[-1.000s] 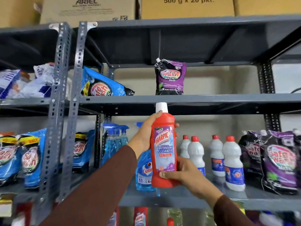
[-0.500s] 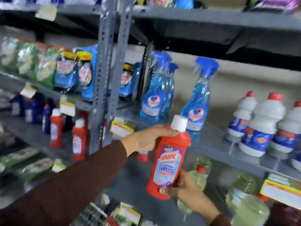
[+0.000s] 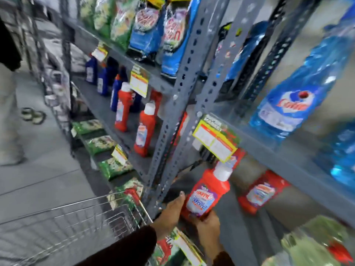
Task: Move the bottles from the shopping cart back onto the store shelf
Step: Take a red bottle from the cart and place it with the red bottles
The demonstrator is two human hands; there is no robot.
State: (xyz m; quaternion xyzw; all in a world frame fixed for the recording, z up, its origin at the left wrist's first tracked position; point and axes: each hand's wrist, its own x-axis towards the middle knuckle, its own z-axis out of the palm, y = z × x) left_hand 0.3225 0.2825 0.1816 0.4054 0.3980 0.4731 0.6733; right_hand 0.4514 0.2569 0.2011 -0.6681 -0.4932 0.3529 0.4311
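A red Harpic bottle point(image 3: 208, 192) with a white cap is tilted to the right over the lower grey shelf point(image 3: 240, 223). My left hand point(image 3: 171, 210) holds its left side and my right hand point(image 3: 208, 225) grips its base from below. Another red Harpic bottle point(image 3: 259, 192) lies or leans on the same shelf just to the right. Two more red bottles point(image 3: 144, 129) stand on the shelf bay further left. The wire shopping cart point(image 3: 92, 214) is at the lower left, its inside blurred.
Two perforated grey uprights point(image 3: 178, 104) stand just left of my hands. Blue spray bottles point(image 3: 294, 104) fill the shelf above, with a yellow price tag point(image 3: 213, 139) hanging from its edge. Green packets point(image 3: 113, 167) line the lowest shelf. A person's legs point(image 3: 9, 112) stand at far left.
The view has swung down and to the left. Both hands have carried the red bottle from chest height down to the lower shelf, beside another red bottle.
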